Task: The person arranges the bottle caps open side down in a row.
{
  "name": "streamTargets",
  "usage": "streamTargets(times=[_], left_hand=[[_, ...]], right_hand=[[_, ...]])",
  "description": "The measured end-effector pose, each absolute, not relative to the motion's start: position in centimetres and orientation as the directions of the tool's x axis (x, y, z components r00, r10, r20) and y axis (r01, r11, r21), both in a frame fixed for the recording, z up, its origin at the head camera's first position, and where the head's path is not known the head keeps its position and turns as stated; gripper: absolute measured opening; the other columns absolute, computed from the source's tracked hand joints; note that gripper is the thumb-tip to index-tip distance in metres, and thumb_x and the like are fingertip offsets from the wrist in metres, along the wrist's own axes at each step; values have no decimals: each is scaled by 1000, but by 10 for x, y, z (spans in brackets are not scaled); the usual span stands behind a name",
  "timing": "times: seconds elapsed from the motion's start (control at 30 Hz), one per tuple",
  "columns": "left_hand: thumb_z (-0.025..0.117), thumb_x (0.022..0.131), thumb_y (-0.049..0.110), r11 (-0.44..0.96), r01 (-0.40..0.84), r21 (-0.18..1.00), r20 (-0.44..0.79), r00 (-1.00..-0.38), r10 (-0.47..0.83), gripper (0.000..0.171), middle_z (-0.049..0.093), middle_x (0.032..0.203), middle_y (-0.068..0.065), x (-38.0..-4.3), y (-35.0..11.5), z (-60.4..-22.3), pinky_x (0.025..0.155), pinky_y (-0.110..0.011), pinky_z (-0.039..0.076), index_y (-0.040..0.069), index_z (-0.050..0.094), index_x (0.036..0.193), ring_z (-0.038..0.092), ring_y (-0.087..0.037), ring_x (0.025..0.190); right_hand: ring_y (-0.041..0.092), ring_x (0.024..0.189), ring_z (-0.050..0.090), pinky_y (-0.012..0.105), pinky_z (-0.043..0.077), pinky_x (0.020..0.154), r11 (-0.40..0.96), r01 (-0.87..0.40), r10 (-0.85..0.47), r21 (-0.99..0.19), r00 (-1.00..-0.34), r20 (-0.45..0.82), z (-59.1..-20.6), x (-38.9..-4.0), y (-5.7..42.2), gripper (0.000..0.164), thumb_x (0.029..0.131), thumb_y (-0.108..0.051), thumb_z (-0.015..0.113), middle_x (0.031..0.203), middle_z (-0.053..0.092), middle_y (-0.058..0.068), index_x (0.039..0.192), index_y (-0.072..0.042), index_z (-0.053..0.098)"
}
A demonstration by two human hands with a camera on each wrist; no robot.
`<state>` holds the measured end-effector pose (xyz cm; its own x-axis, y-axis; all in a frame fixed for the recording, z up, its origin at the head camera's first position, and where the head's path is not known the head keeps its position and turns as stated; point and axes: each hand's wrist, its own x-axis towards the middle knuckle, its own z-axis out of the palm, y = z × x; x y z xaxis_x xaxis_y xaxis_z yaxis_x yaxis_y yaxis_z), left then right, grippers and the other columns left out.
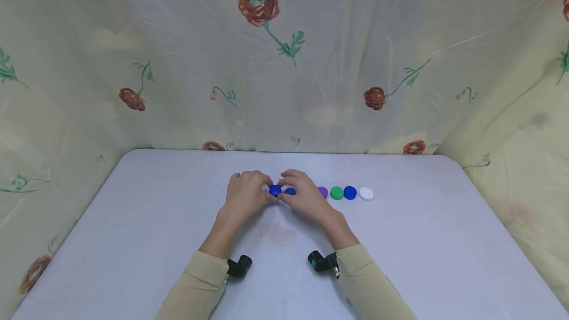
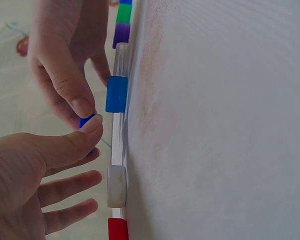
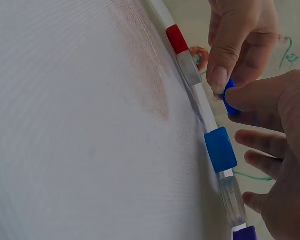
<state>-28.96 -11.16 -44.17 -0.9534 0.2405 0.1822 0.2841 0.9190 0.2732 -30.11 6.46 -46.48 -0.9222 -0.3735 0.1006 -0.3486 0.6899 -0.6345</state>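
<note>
Between the two hands a dark blue bottle cap [image 1: 275, 190] is held up off the white table. My left hand [image 1: 246, 190] pinches it by thumb and forefinger from the left, the other fingers spread. From the right, my right hand [image 1: 306, 196] pinches the same cap [image 3: 230, 97] with thumb and forefinger. Just below the hands a lighter blue cap [image 2: 116, 94] stands on the table, partly covered by the right hand in the head view. On the left hand's side are a white cap [image 2: 116, 186] and a red cap [image 2: 118, 229], both hidden in the head view.
The row continues rightward with a clear cap [image 3: 232, 201], a purple cap [image 1: 322, 192], a green cap [image 1: 337, 193], another dark blue cap [image 1: 350, 192] and a white cap [image 1: 366, 194]. A flowered curtain [image 1: 329, 63] hangs behind the table [image 1: 422, 241].
</note>
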Motion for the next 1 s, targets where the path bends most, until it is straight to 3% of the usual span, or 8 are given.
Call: streamTargets(times=[0.23, 0.6, 1.0], left_hand=[[85, 77, 38, 920, 278, 276, 174, -956, 236, 30, 76, 105, -2, -289, -110, -442, 101, -57, 45, 18, 78, 98, 69, -25, 102], [83, 81, 33, 918, 275, 284, 136, -960, 246, 28, 76, 108, -2, -291, -111, -445, 98, -54, 46, 19, 78, 104, 69, -26, 103], [82, 81, 30, 917, 274, 290, 86, -962, 260, 29, 75, 112, -3, -289, -110, -446, 97, -54, 46, 18, 77, 107, 67, -28, 109]], right_hand=[[29, 145, 39, 51, 32, 119, 698, -349, -370, -625, -923, 102, -467, -301, 64, 31, 91, -24, 71, 145, 54, 9, 118, -8, 70], [31, 139, 45, 51, 33, 118, 733, -385, -377, -560, -916, 137, -472, -306, 63, 25, 89, -24, 72, 139, 60, 11, 109, -9, 72], [31, 137, 48, 53, 35, 115, 769, -356, -358, -531, -928, 103, -473, -305, 62, 28, 89, -24, 72, 137, 61, 12, 112, -8, 72]])
